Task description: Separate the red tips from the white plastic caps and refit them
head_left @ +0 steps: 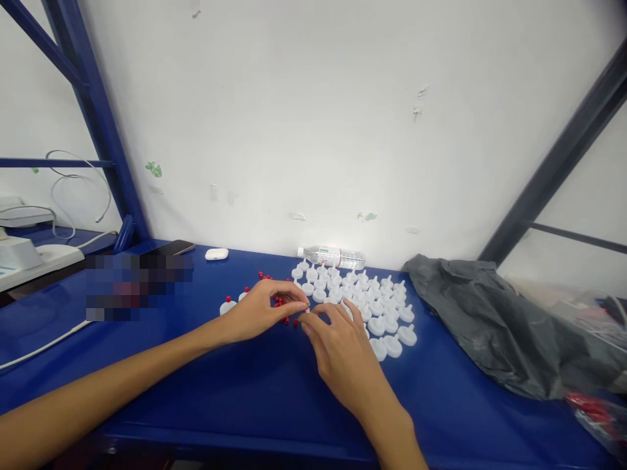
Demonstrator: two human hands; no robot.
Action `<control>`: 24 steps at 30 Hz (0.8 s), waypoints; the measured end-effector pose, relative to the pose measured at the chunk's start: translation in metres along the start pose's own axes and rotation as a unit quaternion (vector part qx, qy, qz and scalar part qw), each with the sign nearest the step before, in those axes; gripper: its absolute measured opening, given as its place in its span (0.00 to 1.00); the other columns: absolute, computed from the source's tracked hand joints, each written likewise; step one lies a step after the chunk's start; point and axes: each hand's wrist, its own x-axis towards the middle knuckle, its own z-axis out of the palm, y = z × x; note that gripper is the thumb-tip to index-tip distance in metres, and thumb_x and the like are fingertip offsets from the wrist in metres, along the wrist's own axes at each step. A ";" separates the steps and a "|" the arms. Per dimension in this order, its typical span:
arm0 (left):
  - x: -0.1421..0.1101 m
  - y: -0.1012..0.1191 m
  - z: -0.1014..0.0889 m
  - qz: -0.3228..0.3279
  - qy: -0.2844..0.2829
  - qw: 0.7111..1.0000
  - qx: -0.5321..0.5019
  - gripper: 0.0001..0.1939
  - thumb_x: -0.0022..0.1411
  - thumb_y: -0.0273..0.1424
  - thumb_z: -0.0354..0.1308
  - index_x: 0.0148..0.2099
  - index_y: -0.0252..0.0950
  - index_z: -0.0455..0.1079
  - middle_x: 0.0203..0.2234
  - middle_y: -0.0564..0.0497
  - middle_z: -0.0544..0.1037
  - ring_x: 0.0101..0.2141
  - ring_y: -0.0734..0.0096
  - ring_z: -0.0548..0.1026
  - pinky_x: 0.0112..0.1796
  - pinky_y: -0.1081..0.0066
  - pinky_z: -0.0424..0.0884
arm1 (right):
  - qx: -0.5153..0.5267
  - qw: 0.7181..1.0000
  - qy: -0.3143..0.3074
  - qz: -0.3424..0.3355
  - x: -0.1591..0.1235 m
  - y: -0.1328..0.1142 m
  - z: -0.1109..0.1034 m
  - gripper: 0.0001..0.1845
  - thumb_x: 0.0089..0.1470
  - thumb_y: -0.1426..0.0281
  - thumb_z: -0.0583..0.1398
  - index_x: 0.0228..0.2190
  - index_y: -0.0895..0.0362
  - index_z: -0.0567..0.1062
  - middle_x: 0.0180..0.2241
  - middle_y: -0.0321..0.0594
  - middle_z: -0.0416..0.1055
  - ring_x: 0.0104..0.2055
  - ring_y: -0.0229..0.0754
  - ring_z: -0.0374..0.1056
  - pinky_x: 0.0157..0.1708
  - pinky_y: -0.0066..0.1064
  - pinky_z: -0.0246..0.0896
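Note:
Both my hands meet at the middle of a blue table [235, 385]. My left hand [262, 310] is curled, its fingertips pinched together over small red caps [280, 302]. My right hand [337, 349] rests palm down with fingers bent, its fingertips touching the left hand's and closed on a small white piece I can barely see. Several white round plastic pieces with stems [377, 307] stand in rows just right of my hands. Two white pieces with red caps [228, 305] stand left of my left hand.
A clear water bottle [330, 256] lies against the wall behind the pieces. A white earbud case [216, 254] and a dark phone [169, 248] lie at the back left. A grey plastic bag [499, 326] covers the right side. Blue shelf posts [105, 130] stand left.

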 end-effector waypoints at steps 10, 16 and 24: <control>0.000 -0.003 -0.003 -0.085 -0.052 0.965 -0.242 0.14 0.61 0.35 0.65 0.47 0.35 0.75 0.41 0.47 0.79 0.40 0.68 0.76 0.41 0.71 0.72 | 0.006 0.998 0.048 -0.042 0.000 -0.001 -0.004 0.17 0.66 0.77 0.54 0.49 0.46 0.74 0.48 0.40 0.74 0.52 0.43 0.69 0.65 0.53 0.47; -0.005 0.008 -0.007 -0.153 -0.224 0.880 -0.389 0.19 0.64 0.36 0.62 0.53 0.32 0.74 0.42 0.41 0.82 0.42 0.59 0.81 0.47 0.62 0.75 | 0.057 0.988 0.130 -0.060 -0.001 -0.006 -0.008 0.03 0.67 0.71 0.56 0.38 0.52 0.69 0.39 0.37 0.77 0.47 0.43 0.73 0.64 0.49 0.48; -0.005 0.000 -0.004 -0.125 -0.195 0.921 -0.312 0.17 0.58 0.37 0.66 0.46 0.31 0.79 0.33 0.44 0.83 0.32 0.61 0.82 0.35 0.65 0.79 | 0.061 0.985 0.145 -0.073 -0.001 -0.010 -0.007 0.07 0.66 0.70 0.59 0.33 0.52 0.67 0.39 0.34 0.78 0.45 0.40 0.73 0.63 0.45 0.50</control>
